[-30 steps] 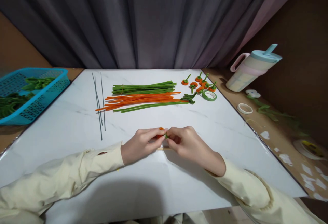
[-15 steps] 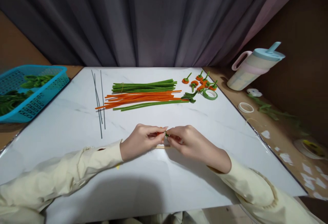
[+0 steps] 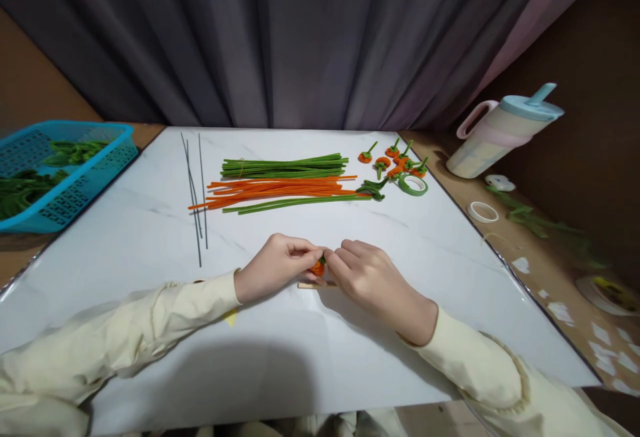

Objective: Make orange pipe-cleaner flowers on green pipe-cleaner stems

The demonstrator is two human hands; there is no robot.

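Near the front middle of the table, my left hand (image 3: 280, 265) pinches a small orange pipe-cleaner pumpkin (image 3: 319, 268) with a green top. My right hand (image 3: 367, 277) meets it from the right, thumb and forefinger closed on the green top; the fingertips partly hide it. A thin wooden stick (image 3: 306, 286) lies on the table just below the hands. Beyond them are a bundle of green pipe cleaners (image 3: 285, 167), a spread of orange pipe cleaners (image 3: 270, 190) and a few loose green ones (image 3: 295, 204). Finished orange pumpkins (image 3: 383, 164) with green stems sit at the back right.
Thin dark wires (image 3: 195, 210) lie at the left of the white table (image 3: 175, 344). A blue basket (image 3: 65, 197) holds green pieces. Green tape (image 3: 413, 185) rests by the pumpkins. On the right stand a tumbler (image 3: 493, 134) and a white tape ring (image 3: 483, 212), with paper scraps around.
The right hand has turned, its back now facing up more, and more of the orange pumpkin shows between the hands. The view has shifted slightly.
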